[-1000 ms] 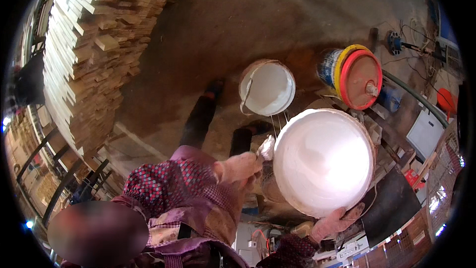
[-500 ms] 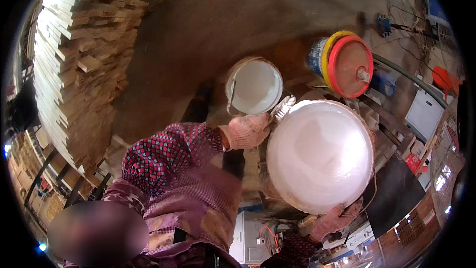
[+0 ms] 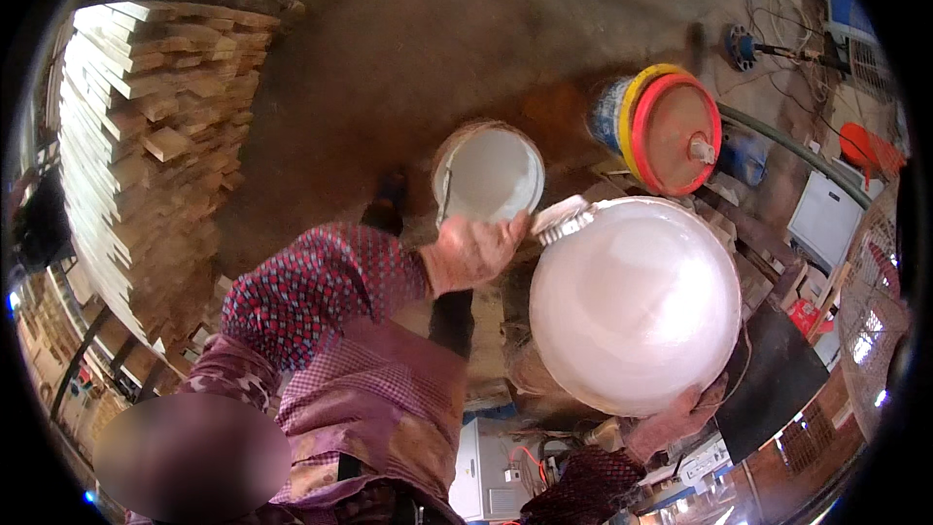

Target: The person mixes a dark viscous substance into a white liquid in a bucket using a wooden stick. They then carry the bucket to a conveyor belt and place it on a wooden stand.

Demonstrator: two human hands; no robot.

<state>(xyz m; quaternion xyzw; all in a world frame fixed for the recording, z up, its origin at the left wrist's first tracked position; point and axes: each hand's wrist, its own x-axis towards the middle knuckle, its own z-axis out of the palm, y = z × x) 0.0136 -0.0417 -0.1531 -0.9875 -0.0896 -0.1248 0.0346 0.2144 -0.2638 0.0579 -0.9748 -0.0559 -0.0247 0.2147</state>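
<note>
My left hand (image 3: 473,251), in a pink knitted glove, is closed around the handle of a brush (image 3: 564,221) with pale, coated bristles. The brush lies over the upper left rim of a large round bucket (image 3: 637,306), whose inside looks white and glossy. My right hand (image 3: 678,420), gloved too, grips the bucket's lower rim; some of its fingers are hidden. A thin wire handle hangs at the bucket's right side. Just beyond my left hand stands a smaller bucket (image 3: 494,175), with whitish stuff inside and a handle at its left edge.
A yellow-and-red-rimmed bucket (image 3: 675,134) with a lid stands at the upper right. Stacked wooden boards (image 3: 180,146) rise at the left. Cables, a hose (image 3: 792,148), a white panel (image 3: 824,217) and a dark sheet (image 3: 773,384) lie to the right.
The brush has turned so its bristles face down at the large bucket's rim. My left hand has shifted slightly left. My right hand keeps its hold on the bucket.
</note>
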